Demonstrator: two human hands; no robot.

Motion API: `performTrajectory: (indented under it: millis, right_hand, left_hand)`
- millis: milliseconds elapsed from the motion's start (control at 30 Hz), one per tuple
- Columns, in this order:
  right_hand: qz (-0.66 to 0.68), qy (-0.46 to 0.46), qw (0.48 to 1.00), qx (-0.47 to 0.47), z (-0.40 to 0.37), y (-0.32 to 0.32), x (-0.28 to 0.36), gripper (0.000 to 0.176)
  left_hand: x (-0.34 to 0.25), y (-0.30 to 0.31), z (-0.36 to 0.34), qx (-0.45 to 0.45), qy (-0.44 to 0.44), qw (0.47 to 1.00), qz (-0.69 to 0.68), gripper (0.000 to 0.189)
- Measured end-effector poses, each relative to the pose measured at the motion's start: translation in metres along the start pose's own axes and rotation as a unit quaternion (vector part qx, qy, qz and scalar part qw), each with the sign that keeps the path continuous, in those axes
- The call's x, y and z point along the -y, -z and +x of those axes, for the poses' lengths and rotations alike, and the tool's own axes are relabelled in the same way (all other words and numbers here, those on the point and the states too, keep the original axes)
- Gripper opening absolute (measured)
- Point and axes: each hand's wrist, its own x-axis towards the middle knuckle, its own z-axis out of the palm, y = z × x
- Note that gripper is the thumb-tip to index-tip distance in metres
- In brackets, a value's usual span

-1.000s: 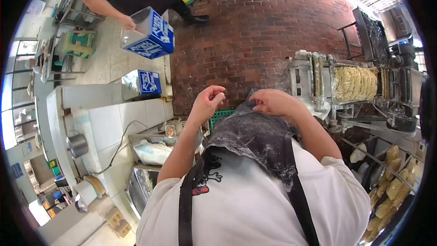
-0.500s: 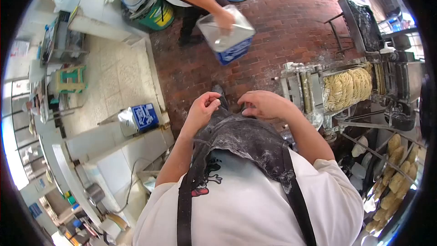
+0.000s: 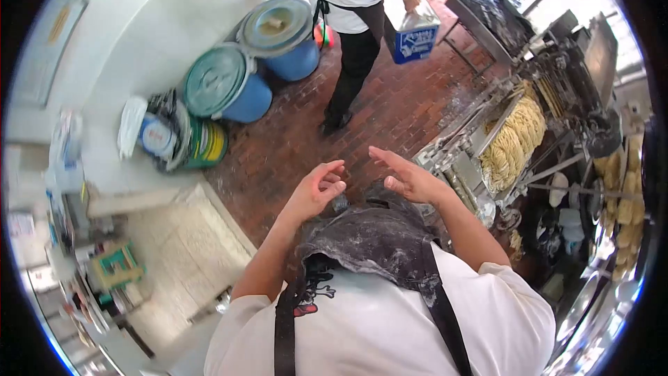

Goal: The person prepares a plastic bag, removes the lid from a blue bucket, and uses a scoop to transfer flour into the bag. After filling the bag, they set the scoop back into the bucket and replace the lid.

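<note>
My left hand (image 3: 317, 190) hovers in front of my body with nothing in it, its fingers bent and thumb apart from them. Opposite it, my right hand (image 3: 409, 177) is also bare, its fingers stretched forward and thumb away from them. A gap lies between the two hands. Just below them is my flour-dusted black apron (image 3: 379, 237). To the right of my right hand, a metal roller machine (image 3: 456, 184) carries a thick coil of pale dough (image 3: 513, 141). Neither hand touches the machine.
Ahead, a co-worker (image 3: 348, 0) holds a blue-and-silver tin (image 3: 416, 40) on the brick floor (image 3: 292, 146). Lidded blue bins (image 3: 247, 97) and a green-and-yellow bucket (image 3: 207, 145) line the left wall. A metal table (image 3: 480, 31) stands at the far right.
My view has swung, bringing the bins into sight. The co-worker has moved farther off with the tin. My hands have risen slightly and their fingers have spread.
</note>
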Motion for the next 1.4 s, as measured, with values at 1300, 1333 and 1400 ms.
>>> performTrajectory:
  millis: [1300, 1333, 1400]
  right_hand:
    - [-0.021, -0.143, 0.946, -0.290, 0.387, 0.764, -0.182, 0.038]
    - [0.001, -0.160, 0.935, -0.316, 0.388, 0.780, -0.192, 0.037]
    - [0.015, -0.162, 0.931, -0.326, 0.396, 0.819, -0.214, 0.042]
  left_hand:
    - [-0.369, 0.055, 0.986, 0.261, -0.081, 0.949, 0.158, 0.031]
    - [-0.380, 0.047, 1.012, 0.290, -0.108, 0.937, 0.164, 0.032]
    - [-0.407, 0.031, 1.066, 0.321, -0.135, 0.921, 0.176, 0.032]
